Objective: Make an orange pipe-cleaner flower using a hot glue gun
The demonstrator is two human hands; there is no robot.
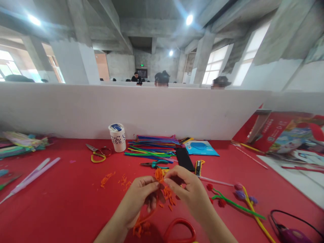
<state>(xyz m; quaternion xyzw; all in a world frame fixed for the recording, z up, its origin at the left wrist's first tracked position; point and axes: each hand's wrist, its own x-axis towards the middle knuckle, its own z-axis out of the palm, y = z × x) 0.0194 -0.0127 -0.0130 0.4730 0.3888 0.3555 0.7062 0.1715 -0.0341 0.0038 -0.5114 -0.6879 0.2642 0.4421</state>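
Note:
Between my two hands is a small fluffy orange piece (159, 174), which looks like a bunch of cut pipe cleaner. My left hand (145, 192) pinches it from below between thumb and forefinger. The thumb and fingers of my right hand (183, 184) close at its right side; whether they grip a part of it is hidden. Below the hands lie loose orange snippets (169, 195), with more orange bits (140, 227) nearer me. Scissors with a red handle (181, 229) lie close to my body, partly out of view.
Across the red table (83, 202) lie pipe cleaners (152, 148), pliers (158, 164), a black phone (184, 158), a utility knife (199, 167) and yellow-handled scissors (98, 156). A white cup (117, 137) stands before the white partition (162, 111). Pipe-cleaner flowers (235, 204) and a purple tool with a cord (293, 234) lie right.

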